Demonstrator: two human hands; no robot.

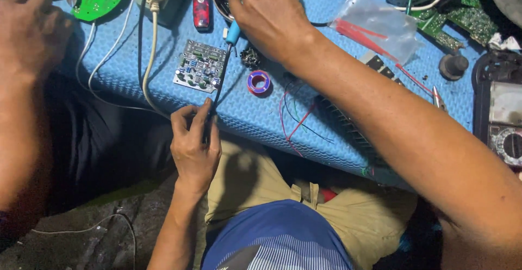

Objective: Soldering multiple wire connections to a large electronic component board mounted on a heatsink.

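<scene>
Blue-handled soldering iron (232, 32) lies tilted on blue mat, tip up at round bowl (217, 1) of small parts; black cord (216, 93) trails down.

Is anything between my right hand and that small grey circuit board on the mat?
Only the blue-handled tool that the right hand itself holds: its black cord runs down across the grey circuit board's right edge to another person's hand. Otherwise bare blue mat.
</scene>
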